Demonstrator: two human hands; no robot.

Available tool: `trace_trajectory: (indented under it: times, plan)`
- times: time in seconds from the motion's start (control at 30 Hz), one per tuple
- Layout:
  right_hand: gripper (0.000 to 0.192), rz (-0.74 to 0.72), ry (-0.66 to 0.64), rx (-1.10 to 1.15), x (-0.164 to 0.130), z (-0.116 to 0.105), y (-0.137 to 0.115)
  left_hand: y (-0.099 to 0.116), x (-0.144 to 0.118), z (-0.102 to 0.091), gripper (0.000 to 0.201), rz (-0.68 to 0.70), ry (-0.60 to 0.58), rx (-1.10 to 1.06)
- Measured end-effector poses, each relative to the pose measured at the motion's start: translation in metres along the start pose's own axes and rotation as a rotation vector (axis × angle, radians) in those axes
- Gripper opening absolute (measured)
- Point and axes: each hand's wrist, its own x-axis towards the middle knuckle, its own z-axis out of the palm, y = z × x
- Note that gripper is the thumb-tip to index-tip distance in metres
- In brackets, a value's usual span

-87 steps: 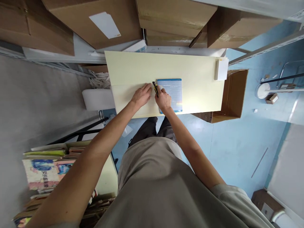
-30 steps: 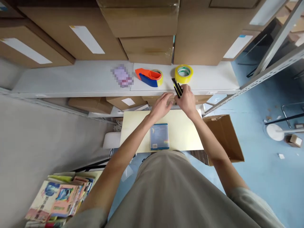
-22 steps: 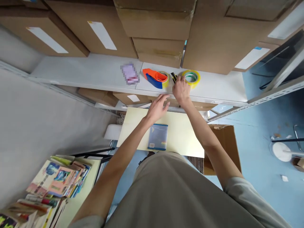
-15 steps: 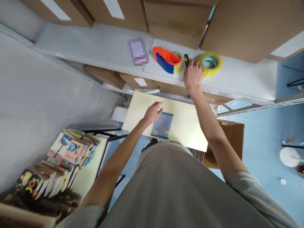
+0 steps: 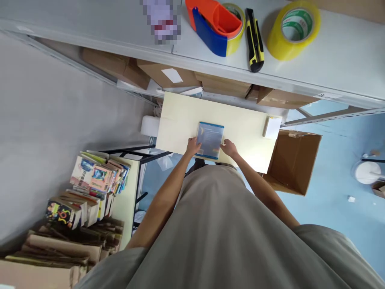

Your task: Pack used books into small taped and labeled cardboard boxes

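Note:
A blue-edged book [image 5: 210, 138] with a greyish-blue cover lies on the pale yellow table [image 5: 177, 116] in front of me. My left hand [image 5: 193, 147] holds its left edge, the thumb over the cover and the fingers at the side. At the right edge, my right hand [image 5: 229, 148] has its fingers curled in and grips the book there. What lies under the fingertips is too small to see well.
On the shelf above stand an orange and blue tape dispenser [image 5: 213, 26], a yellow-black utility knife [image 5: 254, 40] and a tape roll [image 5: 291, 30]. A small white box [image 5: 272, 127] is at the table's right. An open carton [image 5: 293, 162] stands beyond; books [image 5: 93, 180] are stacked left.
My right hand has left the utility knife on the shelf and come down to the book's right side. My left hand has moved onto the book's left edge. The view has tilted downward.

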Motion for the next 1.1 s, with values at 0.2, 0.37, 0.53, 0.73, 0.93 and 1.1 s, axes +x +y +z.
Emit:
trace_trajectory:
  times: [0.2,0.37,0.53,0.73,0.93,1.1]
  plan:
    - [0.020,0.072,0.047,0.302,0.014,0.024,0.015,0.001,0.003,0.010,0.061,-0.042,-0.020,-0.021]
    - [0.023,0.087,0.070,0.548,0.015,0.024,0.025,0.011,0.007,0.016,0.053,0.005,-0.117,-0.134]
    - [0.042,-0.007,0.056,0.689,0.003,0.019,0.013,0.020,0.010,0.010,0.039,0.031,-0.213,-0.311]
    - [0.056,-0.232,0.064,0.682,-0.027,-0.025,-0.016,0.031,0.009,-0.030,0.079,0.033,-0.170,-0.531]
    - [0.063,-0.519,0.023,0.698,-0.096,-0.085,-0.059,0.071,-0.006,-0.101,0.077,0.301,-0.450,-0.991]
    - [0.063,-0.606,0.113,0.723,-0.128,-0.104,-0.092,0.107,-0.029,-0.156,0.057,0.474,-0.259,-0.991]
